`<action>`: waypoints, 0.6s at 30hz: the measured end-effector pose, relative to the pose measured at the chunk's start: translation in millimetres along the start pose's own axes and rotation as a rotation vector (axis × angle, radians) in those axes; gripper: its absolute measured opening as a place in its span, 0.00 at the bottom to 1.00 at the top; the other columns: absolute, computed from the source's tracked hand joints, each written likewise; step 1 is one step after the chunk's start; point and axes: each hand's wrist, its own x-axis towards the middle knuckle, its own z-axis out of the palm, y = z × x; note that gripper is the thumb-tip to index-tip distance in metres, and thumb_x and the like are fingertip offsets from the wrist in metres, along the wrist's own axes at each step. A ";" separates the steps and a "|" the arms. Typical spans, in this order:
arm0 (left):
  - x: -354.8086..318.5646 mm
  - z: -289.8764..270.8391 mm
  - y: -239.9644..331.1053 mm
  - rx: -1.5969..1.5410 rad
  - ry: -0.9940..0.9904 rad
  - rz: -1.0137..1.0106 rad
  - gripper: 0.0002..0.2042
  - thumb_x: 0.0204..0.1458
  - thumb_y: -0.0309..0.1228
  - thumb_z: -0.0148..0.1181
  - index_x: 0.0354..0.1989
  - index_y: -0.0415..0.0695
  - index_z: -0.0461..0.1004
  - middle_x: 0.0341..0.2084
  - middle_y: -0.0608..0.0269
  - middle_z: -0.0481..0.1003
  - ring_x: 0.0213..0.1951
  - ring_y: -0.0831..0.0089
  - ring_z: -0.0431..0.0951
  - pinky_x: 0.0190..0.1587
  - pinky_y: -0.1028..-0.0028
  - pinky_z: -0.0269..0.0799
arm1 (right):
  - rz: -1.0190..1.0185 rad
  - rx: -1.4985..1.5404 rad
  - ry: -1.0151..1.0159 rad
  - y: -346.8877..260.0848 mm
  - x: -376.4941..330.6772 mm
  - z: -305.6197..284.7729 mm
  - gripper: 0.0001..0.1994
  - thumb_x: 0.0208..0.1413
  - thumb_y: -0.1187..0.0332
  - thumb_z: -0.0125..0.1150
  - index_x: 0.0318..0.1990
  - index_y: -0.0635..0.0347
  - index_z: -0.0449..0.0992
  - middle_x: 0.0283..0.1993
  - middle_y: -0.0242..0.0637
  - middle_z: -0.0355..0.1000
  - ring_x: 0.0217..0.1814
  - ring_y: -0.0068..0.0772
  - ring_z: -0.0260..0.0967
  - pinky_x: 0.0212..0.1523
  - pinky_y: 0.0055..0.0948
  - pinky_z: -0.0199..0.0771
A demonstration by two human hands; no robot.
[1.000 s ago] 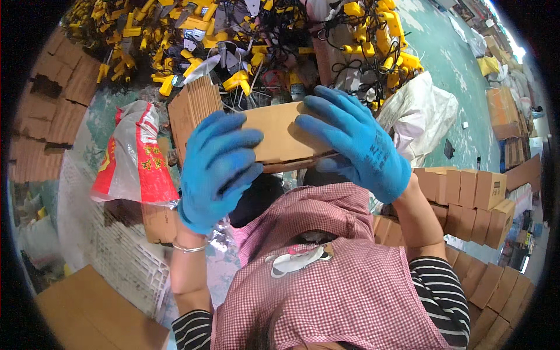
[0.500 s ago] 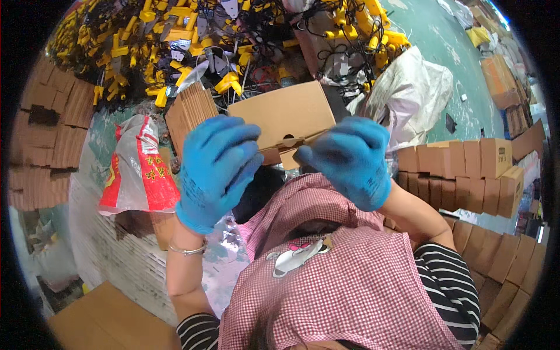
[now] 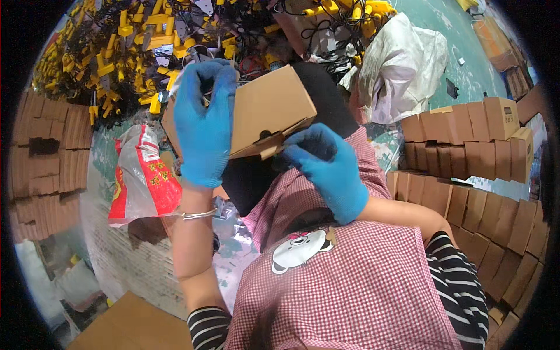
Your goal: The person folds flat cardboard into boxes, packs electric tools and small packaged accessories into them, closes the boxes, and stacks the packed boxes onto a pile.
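Observation:
A small brown cardboard box [image 3: 271, 108] lies tilted across my dark-clad leg, its lid down. At its near edge are a dark round notch and a small tab that sticks out. My left hand [image 3: 204, 125], in a blue glove, lies over the box's left side with its fingers curled round; the hand hides that edge. My right hand [image 3: 329, 172], also gloved in blue, has its fingertips bent together at the tab by the near right corner. The exact hold of the right fingertips is partly hidden.
Yellow tools with black cords [image 3: 157, 44] are heaped ahead. Folded cardboard [image 3: 169, 125] stands behind my left hand. A red-and-white bag [image 3: 143, 181] is at left, a white sack [image 3: 402, 70] at right. Stacked cartons line the left [image 3: 58, 151] and right [image 3: 466, 157].
My left hand has risen and come round the box's left side. My right hand has moved down and left to the tab. The box has shifted left and turned.

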 end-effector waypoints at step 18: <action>-14.0 27.1 19.0 0.116 -0.064 0.118 0.05 0.57 0.27 0.60 0.37 0.39 0.75 0.31 0.58 0.77 0.34 0.70 0.76 0.43 0.71 0.71 | 0.278 0.079 0.019 -32.7 6.2 -13.7 0.18 0.52 0.69 0.72 0.43 0.71 0.72 0.33 0.38 0.75 0.29 0.26 0.76 0.30 0.24 0.78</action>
